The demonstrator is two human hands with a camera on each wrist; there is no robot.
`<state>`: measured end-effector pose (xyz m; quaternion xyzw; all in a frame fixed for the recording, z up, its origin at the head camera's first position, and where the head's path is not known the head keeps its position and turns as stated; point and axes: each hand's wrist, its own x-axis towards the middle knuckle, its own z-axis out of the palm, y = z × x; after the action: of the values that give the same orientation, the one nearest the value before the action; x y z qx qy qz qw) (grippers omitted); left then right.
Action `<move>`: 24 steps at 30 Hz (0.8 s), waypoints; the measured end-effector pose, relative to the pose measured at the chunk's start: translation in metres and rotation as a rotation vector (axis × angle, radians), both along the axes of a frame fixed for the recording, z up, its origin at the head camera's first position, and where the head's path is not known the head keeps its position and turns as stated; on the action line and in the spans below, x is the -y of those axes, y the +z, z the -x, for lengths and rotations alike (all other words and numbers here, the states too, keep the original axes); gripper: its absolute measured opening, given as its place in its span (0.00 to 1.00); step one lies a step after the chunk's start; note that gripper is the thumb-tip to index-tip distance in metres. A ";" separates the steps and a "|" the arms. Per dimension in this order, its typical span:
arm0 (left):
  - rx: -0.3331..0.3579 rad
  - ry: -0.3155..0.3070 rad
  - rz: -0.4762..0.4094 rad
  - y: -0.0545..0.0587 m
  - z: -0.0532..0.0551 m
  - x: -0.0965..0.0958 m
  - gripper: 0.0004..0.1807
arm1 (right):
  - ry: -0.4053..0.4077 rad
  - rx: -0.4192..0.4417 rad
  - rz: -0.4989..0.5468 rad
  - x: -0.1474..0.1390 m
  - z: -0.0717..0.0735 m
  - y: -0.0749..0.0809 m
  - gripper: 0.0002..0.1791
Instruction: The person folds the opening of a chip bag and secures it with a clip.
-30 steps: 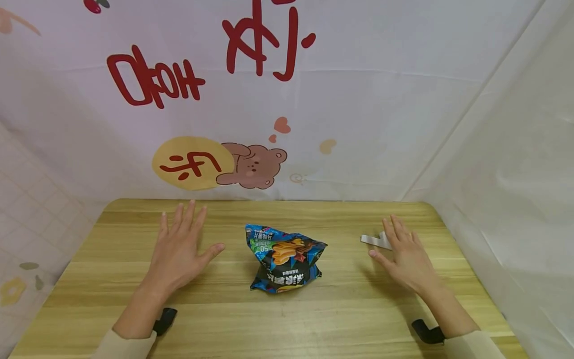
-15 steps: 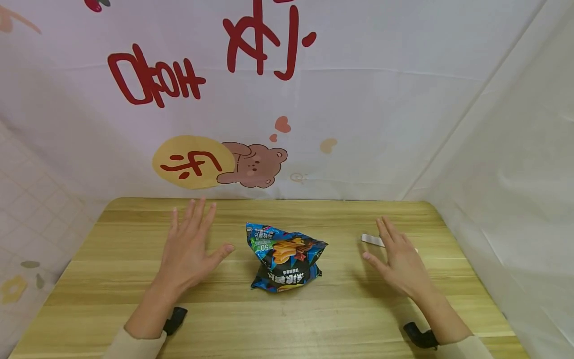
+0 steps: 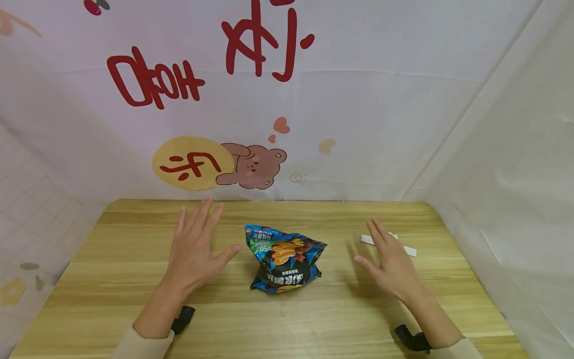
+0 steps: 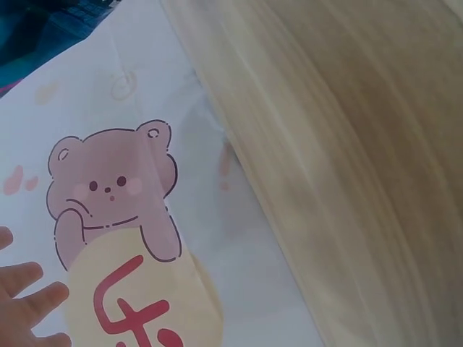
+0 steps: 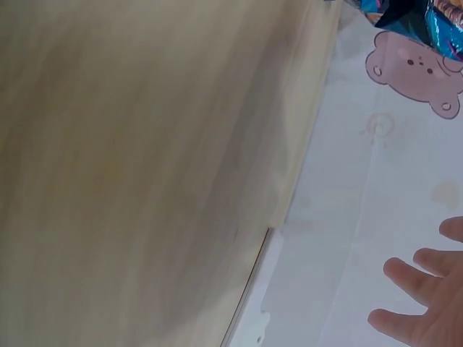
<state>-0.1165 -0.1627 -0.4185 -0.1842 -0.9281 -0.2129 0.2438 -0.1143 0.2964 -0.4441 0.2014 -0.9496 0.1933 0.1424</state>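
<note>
A blue and black bag of potato chips sits puffed up in the middle of the wooden table, its printing upside down to me. To its left hovers my left hand, fingers spread and thumb pointing at the bag without a visible touch. My right hand is held out on the bag's other side, its fingers straight and its palm holding nothing. Partly hidden behind that hand lies a narrow white strip with a small raised part. Corners of the bag also show at the top of both wrist views.
The wooden table ends at a white cloth backdrop printed with red characters and a bear. More cloth hangs along the left and right sides. A black bent piece sits at each wrist.
Both hands have drifted inward toward the chip bag, the left one rightward and the right one leftward. More of the white strip now shows. The bag has stayed in place.
</note>
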 end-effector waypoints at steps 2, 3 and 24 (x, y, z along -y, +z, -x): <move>-0.022 -0.006 -0.012 0.001 0.001 -0.001 0.55 | 0.001 -0.001 0.014 0.003 0.000 -0.001 0.50; -0.031 -0.007 -0.015 0.001 0.001 -0.002 0.56 | 0.001 -0.002 0.021 0.004 -0.001 -0.001 0.50; -0.130 -0.073 -0.065 0.014 0.006 -0.028 0.53 | 0.025 0.011 0.181 0.041 -0.007 -0.003 0.41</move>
<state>-0.1227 -0.1344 -0.4044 -0.2233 -0.8955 -0.2395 0.3015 -0.1077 0.2551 -0.4468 0.1986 -0.9264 0.2814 0.1524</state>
